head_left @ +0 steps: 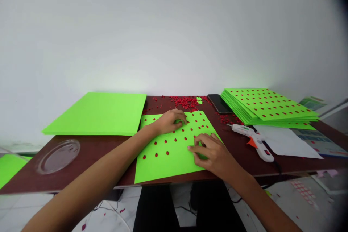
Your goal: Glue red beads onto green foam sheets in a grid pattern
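Note:
A bright green sheet [160, 168] lies on the table in front of me, with rows of small red drop-shaped gems [167, 153] on it. My left hand [172, 120] is over the sheet's far part, its fingers curled down and close together near a few gems. Over the right side is my right hand [210, 150], thumb and index fingertip drawn close in a pinch just above the sheet. Whatever either hand's fingertips hold is too small or hidden to make out. Part of the front row, left of my right hand, shows three gems.
Loose red gems [186, 102] are scattered by the wall. Plain green sheets [100, 112] are stacked left, above a clear plastic lid [59, 156]. To the right are a phone [219, 103], a stack of gem-dotted sheets [268, 103], a glue gun [255, 141] and white paper [285, 140].

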`<state>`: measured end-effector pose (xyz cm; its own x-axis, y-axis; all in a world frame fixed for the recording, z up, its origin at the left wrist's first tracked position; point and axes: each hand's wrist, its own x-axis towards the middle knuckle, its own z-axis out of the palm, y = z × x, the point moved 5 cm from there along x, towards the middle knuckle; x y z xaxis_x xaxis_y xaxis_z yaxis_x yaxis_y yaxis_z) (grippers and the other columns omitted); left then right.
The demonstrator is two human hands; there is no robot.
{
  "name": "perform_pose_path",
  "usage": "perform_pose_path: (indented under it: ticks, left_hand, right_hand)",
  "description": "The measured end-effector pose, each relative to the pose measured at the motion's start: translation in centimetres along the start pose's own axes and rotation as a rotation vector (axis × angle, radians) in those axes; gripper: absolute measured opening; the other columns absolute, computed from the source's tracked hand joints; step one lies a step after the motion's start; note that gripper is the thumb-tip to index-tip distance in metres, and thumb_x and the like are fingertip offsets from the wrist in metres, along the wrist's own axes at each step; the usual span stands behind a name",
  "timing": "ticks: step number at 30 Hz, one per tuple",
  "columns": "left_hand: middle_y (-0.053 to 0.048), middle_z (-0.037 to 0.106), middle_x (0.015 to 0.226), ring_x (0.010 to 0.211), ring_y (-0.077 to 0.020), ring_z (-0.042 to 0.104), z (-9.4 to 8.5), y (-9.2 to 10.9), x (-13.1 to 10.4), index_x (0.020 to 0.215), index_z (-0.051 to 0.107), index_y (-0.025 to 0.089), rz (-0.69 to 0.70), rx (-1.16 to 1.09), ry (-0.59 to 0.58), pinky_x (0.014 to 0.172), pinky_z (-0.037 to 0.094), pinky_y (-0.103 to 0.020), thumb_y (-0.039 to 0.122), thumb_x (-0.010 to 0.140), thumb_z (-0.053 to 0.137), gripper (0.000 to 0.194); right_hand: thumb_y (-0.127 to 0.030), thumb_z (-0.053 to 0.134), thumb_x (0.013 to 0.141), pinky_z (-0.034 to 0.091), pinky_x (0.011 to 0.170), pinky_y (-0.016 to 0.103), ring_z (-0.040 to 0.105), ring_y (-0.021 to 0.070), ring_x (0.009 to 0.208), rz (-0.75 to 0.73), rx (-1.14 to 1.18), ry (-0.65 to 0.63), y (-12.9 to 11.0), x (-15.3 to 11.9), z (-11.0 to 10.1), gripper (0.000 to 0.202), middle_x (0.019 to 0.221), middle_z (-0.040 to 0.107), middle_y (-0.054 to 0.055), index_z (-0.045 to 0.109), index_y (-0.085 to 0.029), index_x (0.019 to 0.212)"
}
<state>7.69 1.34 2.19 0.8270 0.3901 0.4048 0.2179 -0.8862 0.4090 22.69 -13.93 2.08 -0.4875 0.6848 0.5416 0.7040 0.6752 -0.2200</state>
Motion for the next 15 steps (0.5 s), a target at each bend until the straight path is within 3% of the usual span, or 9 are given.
perform_pose_path:
  ticks: [5, 10, 12, 15]
  left_hand:
    - [-0.008, 0.073, 0.111, 0.105, -0.0225, 0.068, 0.0, 0.0, 0.0, 0.102, 0.077, 0.019, -0.003, -0.001, 0.002, 0.099, 0.052, -0.039, 0.002, 0.084, 0.058, 0.031]
    - [-0.007, 0.073, 0.112, 0.107, -0.0223, 0.067, 0.0, -0.2, -0.1, 0.105, 0.076, 0.019, -0.003, 0.019, -0.014, 0.1, 0.051, -0.04, 0.003, 0.086, 0.057, 0.031]
    - [-0.008, 0.073, 0.113, 0.107, -0.0223, 0.067, 0.0, -0.3, -0.1, 0.105, 0.076, 0.019, -0.006, 0.019, -0.015, 0.101, 0.051, -0.04, 0.003, 0.086, 0.057, 0.031]
    - [-0.008, 0.073, 0.112, 0.106, -0.0222, 0.067, 0.0, -0.3, -0.1, 0.104, 0.076, 0.018, -0.01, 0.016, -0.011, 0.101, 0.051, -0.04, 0.003, 0.086, 0.056, 0.031]
  right_hand:
    - [-0.01, 0.062, 0.092, 0.042, 0.083, 0.038, 0.065, 0.0193, 0.086, 0.024, 0.047, 0.003, 0.2, 0.2, -0.4, 0.024, 0.098, 0.071, 0.004, 0.078, -0.025, 0.102]
    - [-0.019, 0.057, 0.099, 0.049, 0.081, 0.036, 0.067, 0.0207, 0.087, 0.26, 0.07, 0.243, 4.0, -0.7, -4.0, 0.022, 0.097, 0.069, 0.005, 0.078, -0.024, 0.105]
    - [-0.021, 0.059, 0.098, 0.051, 0.077, 0.035, 0.067, 0.0202, 0.083, 0.312, 0.075, 0.184, 5.9, -1.1, -4.5, 0.021, 0.098, 0.069, 0.005, 0.078, -0.024, 0.104]
    - [-0.021, 0.062, 0.096, 0.054, 0.077, 0.034, 0.067, 0.0198, 0.081, 0.279, 0.088, -0.005, 7.7, -1.4, -4.2, 0.019, 0.099, 0.071, 0.005, 0.08, -0.025, 0.101]
